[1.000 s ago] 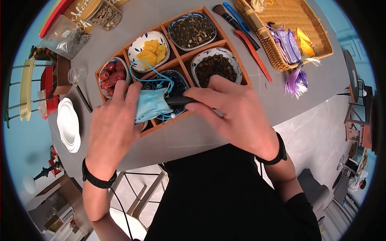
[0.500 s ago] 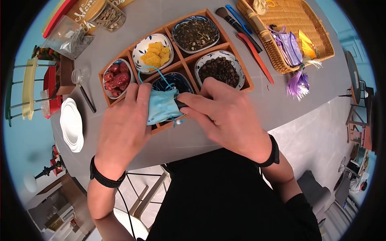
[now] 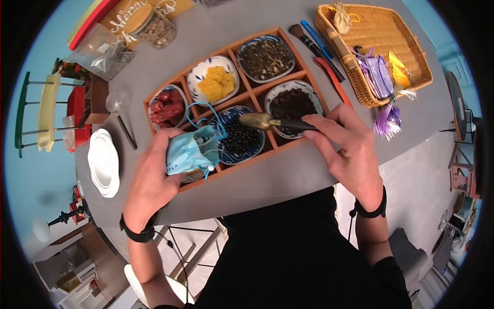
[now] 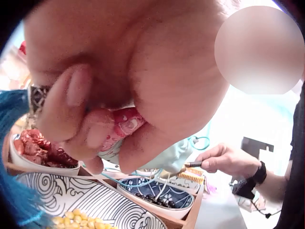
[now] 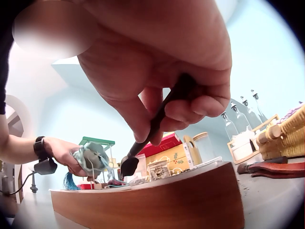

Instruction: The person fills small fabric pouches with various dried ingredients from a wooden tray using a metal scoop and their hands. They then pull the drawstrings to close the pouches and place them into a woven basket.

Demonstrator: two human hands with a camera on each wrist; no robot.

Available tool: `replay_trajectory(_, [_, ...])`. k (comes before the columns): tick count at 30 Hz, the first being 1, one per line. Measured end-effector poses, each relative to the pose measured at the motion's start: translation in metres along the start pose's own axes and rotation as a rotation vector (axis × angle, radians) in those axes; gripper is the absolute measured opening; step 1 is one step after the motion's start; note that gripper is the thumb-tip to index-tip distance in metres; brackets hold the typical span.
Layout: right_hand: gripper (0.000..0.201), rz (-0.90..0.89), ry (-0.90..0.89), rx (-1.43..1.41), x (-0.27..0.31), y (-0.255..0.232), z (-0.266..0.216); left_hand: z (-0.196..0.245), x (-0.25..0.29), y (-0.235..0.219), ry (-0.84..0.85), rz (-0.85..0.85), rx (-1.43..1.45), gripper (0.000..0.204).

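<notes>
The left hand (image 3: 150,180) grips a light blue drawstring pouch (image 3: 186,154), its mouth open toward the right, cords looping over the box. Thumb and fingers of the right hand (image 3: 350,154) pinch the black handle of a small metal scoop (image 3: 260,121), whose head is over the edge between the bowl of black beans (image 3: 240,139) and the bowl of dark brown pieces (image 3: 292,105). In the right wrist view the scoop (image 5: 129,166) points down, apart from the pouch (image 5: 93,157). A bowl of yellow kernels (image 4: 81,222) lies below the left hand in the left wrist view.
The divided wooden box (image 3: 249,97) also holds red dates (image 3: 168,107), yellow pieces (image 3: 216,83) and dried herbs (image 3: 265,57). A wicker basket (image 3: 378,36), red-handled tool (image 3: 332,80) and brushes are at right; white dishes (image 3: 103,162) and a glass jar (image 3: 156,32) at left.
The right hand has drawn the scoop out of the pouch and moved right, bringing its metal head into view. The left hand has shifted slightly down and left with the pouch, uncovering the black beans.
</notes>
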State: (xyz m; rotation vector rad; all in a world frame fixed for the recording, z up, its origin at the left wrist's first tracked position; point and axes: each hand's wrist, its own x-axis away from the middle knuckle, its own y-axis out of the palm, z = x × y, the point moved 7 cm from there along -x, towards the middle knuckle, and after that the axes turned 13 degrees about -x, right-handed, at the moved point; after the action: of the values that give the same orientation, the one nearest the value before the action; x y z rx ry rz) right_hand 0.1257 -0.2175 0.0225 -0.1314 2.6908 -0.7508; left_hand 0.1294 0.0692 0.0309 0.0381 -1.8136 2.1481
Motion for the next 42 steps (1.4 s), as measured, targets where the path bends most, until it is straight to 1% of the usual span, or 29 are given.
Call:
replay_trajectory(2, [0.023,-0.013,-0.086,0.058,-0.007,0.001,0.002,-0.008,0.006,0.008,0.074,-0.013,0.44,0.058])
replay_trajectory(4, [0.023,-0.046,-0.077,0.05,-0.012,0.005,0.003,-0.007,0.014,0.01,0.083,-0.027,0.706,0.059])
replay_trajectory(6, [0.024,-0.127,-0.141,0.109,-0.017,0.011,-0.001,-0.009,0.017,0.018,0.071,-0.146,1.004,0.058])
replay_trajectory(8, [0.024,-0.139,-0.163,0.133,-0.019,0.013,-0.001,-0.008,0.019,0.023,-0.055,-0.102,1.153,0.059])
replay_trajectory(10, [0.023,-0.144,-0.222,0.194,-0.024,0.016,-0.006,-0.01,0.027,0.027,-0.142,-0.096,1.334,0.071])
replay_trajectory(11, [0.024,-0.166,-0.218,0.225,-0.024,0.018,-0.003,-0.016,0.03,0.03,-0.059,-0.13,1.309,0.081])
replay_trajectory(12, [0.024,-0.156,-0.23,0.226,-0.024,0.02,-0.004,-0.012,0.029,0.03,0.019,-0.118,1.32,0.066])
replay_trajectory(14, [0.025,-0.183,-0.244,0.224,-0.026,0.023,-0.005,-0.011,0.028,0.034,-0.012,-0.181,1.144,0.047])
replay_trajectory(16, [0.032,-0.222,-0.257,0.259,-0.027,0.022,-0.01,0.005,0.024,0.02,0.018,-0.14,1.241,0.041])
replay_trajectory(18, [0.042,-0.21,-0.175,0.121,-0.032,0.017,-0.015,0.013,0.023,0.007,0.049,-0.094,1.348,0.036])
replay_trajectory(19, [0.064,-0.251,-0.146,0.067,-0.037,0.014,-0.017,0.017,0.022,0.005,0.058,-0.139,1.324,0.037])
replay_trajectory(20, [0.064,-0.247,-0.153,0.076,-0.045,0.007,-0.027,0.022,0.022,0.002,0.067,-0.189,1.296,0.037])
replay_trajectory(22, [0.086,-0.388,-0.102,-0.472,-0.066,0.006,-0.056,0.039,0.017,-0.011,0.125,-0.211,1.268,0.037])
replay_trajectory(24, [0.109,-0.625,0.029,-0.665,-0.079,0.019,-0.069,0.059,0.014,-0.017,0.193,-0.248,1.161,0.035])
replay_trajectory(25, [0.112,-0.723,0.016,-0.668,-0.083,0.026,-0.074,0.068,0.012,-0.019,0.203,-0.259,1.131,0.032])
replay_trajectory(26, [0.088,-0.705,0.001,-0.655,-0.085,0.026,-0.083,0.077,0.01,-0.02,0.226,-0.261,1.138,0.032])
replay_trajectory(28, [0.05,-0.801,0.33,-0.573,-0.083,0.027,-0.085,0.093,0.009,-0.017,0.302,-0.32,1.049,0.03])
replay_trajectory(29, [0.05,-0.788,0.342,-0.554,-0.081,0.022,-0.085,0.093,0.008,-0.007,0.259,-0.345,0.974,0.03])
replay_trajectory(30, [0.034,-0.64,0.253,-0.606,-0.084,0.008,-0.088,0.096,0.008,0.0,0.287,-0.356,0.988,0.03])
replay_trajectory(31, [0.019,-0.49,0.17,-0.646,-0.084,-0.009,-0.088,0.097,0.006,0.004,0.337,-0.24,0.903,0.031])
replay_trajectory(32, [0.019,-0.471,0.201,-0.614,-0.079,-0.02,-0.082,0.099,0.003,0.005,0.385,-0.124,0.827,0.032])
replay_trajectory(33, [0.017,-0.383,0.056,-0.585,-0.078,-0.039,-0.084,0.106,0.005,-0.003,0.38,-0.192,0.717,0.035])
replay_trajectory(34, [0.015,-0.304,-0.092,-0.553,-0.075,-0.058,-0.087,0.112,0.007,0.003,0.407,-0.211,0.747,0.035])
replay_trajectory(35, [0.016,-0.248,-0.145,-0.46,-0.071,-0.081,-0.084,0.114,0.01,0.001,0.435,-0.06,0.78,0.036])
replay_trajectory(36, [0.016,-0.261,0.001,-0.418,-0.067,-0.101,-0.077,0.113,0.012,-0.004,0.454,0.094,0.808,0.038])
replay_trajectory(37, [0.017,-0.259,0.008,-0.415,-0.062,-0.12,-0.073,0.11,0.015,-0.004,0.438,0.002,0.822,0.04])
replay_trajectory(38, [0.018,-0.234,-0.006,-0.304,-0.058,-0.14,-0.07,0.106,0.017,-0.002,0.451,-0.009,0.839,0.04])
replay_trajectory(40, [0.016,-0.222,0.063,-0.184,-0.047,-0.171,-0.057,0.088,0.023,0.013,0.331,-0.091,0.911,0.041])
replay_trajectory(42, [0.017,-0.143,0.254,-0.174,-0.037,-0.199,-0.031,0.074,0.031,0.018,0.296,-0.1,0.941,0.041])
